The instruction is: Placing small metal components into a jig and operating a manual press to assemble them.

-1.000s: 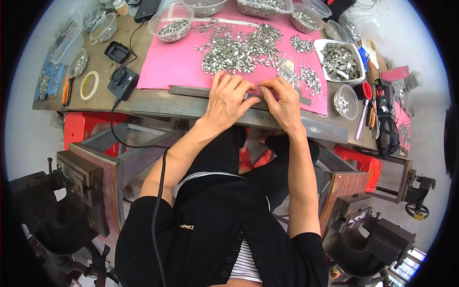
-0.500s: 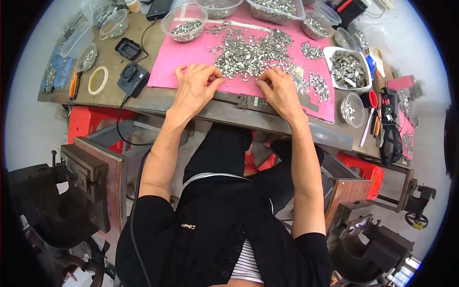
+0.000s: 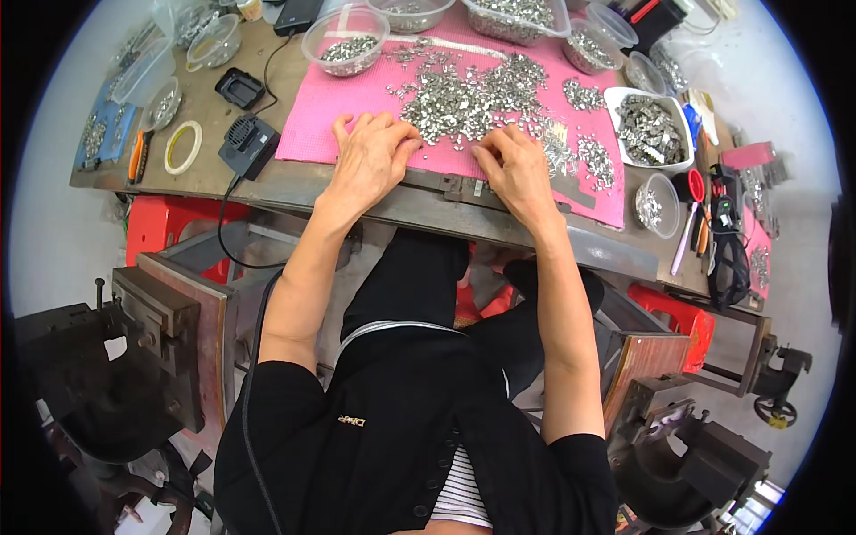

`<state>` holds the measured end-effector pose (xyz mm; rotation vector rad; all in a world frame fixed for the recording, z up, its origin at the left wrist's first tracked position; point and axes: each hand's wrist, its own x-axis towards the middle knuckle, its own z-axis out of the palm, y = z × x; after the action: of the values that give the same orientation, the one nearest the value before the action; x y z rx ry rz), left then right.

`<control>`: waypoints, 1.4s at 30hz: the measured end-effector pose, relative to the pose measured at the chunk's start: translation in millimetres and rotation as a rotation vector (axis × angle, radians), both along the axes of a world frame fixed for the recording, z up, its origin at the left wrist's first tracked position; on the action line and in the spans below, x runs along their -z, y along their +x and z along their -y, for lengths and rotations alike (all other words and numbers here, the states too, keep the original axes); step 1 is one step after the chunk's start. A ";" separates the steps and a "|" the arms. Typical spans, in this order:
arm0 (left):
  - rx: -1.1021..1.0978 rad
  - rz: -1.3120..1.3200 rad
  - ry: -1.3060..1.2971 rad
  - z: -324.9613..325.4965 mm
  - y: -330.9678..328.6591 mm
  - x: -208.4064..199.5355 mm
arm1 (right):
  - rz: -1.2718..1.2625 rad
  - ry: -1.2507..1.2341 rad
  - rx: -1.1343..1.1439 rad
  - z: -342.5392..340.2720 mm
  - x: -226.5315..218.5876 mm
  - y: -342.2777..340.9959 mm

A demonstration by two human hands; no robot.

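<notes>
A heap of small silvery metal pieces [image 3: 473,98] spreads over a pink mat [image 3: 312,120] on the workbench. My left hand [image 3: 370,162] rests at the mat's near edge, left of the heap, its thumb and forefinger pinched together. At the heap's near right side is my right hand [image 3: 517,169], its thumb and forefinger also closed toward each other. Whatever sits between the fingertips of either hand is too small to make out. Smaller groups of metal pieces [image 3: 596,162] lie on the mat to the right of my right hand.
Clear plastic tubs [image 3: 346,45] of metal pieces line the mat's far side. On the right stand a white container [image 3: 649,129] of dark metal parts and a small round tub [image 3: 657,205]. A black corded device [image 3: 250,145] and a tape roll [image 3: 184,148] lie left.
My right hand has shifted slightly left, toward my left hand. My left hand has turned a little but stays in nearly the same place, still pinched.
</notes>
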<state>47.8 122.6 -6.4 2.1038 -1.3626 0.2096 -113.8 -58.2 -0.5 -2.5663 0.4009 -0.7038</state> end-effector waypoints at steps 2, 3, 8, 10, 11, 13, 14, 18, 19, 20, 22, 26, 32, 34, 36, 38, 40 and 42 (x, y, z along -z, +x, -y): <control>-0.007 0.008 -0.014 0.7 -1.4 0.4 | 0.023 0.004 -0.051 1.6 -1.9 -2.7; -0.006 0.006 -0.015 0.4 -2.0 -1.4 | 0.037 0.087 -0.026 2.6 -2.1 -2.9; -0.046 -0.053 0.048 1.4 -4.9 -7.6 | 0.064 0.103 -0.011 1.8 4.5 -1.9; -0.041 -0.039 0.041 1.4 -4.9 -6.8 | 0.055 0.096 0.003 0.5 5.7 -0.7; -0.037 -0.026 0.035 0.9 -4.7 -6.4 | 0.051 0.054 0.009 -1.3 5.7 0.5; -0.038 -0.021 0.036 0.2 -3.8 -6.2 | 0.047 0.012 0.014 -3.3 4.6 1.2; -0.038 -0.017 0.036 0.0 -3.6 -6.1 | 0.025 -0.005 0.014 -4.0 3.3 1.2; -0.026 -0.047 0.020 0.7 -5.4 -8.3 | 0.008 -0.002 0.001 -0.8 4.5 1.1; -0.043 -0.049 0.036 2.3 -5.4 -7.6 | 0.006 -0.002 0.003 0.0 4.2 1.4; -0.060 -0.051 0.052 3.6 -5.5 -6.9 | 0.001 0.057 -0.003 0.9 3.3 2.2; -0.052 -0.069 0.026 3.5 -4.7 -6.3 | 0.009 0.129 -0.018 2.4 0.9 2.1; -0.012 -0.126 0.014 -2.6 0.5 -6.6 | -0.041 0.057 -0.058 6.3 -3.0 2.8; 0.009 -0.166 0.065 -4.4 2.7 -7.4 | -0.054 0.159 -0.098 11.4 -5.4 1.1; 0.008 -0.156 0.068 -4.9 2.8 -5.5 | -0.043 0.169 -0.069 10.6 -17.3 -10.6; 0.012 -0.099 0.046 -5.8 3.3 -2.0 | 0.009 0.213 -0.042 14.0 -15.7 -28.0; 0.020 -0.088 -0.008 -2.7 -3.1 -3.9 | 0.028 0.248 -0.035 7.4 -18.9 -45.6; 0.062 -0.062 -0.096 5.1 -16.6 -4.7 | 0.031 0.288 -0.036 2.5 -13.7 -59.8; 0.148 -0.073 -0.169 16.0 -38.9 -4.7 | 0.053 0.205 -0.047 -5.0 -9.5 -64.9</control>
<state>8.9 106.6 -1.7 1.8462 -1.3998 0.1780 -178.7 -53.2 9.0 -2.3522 0.3736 -0.6755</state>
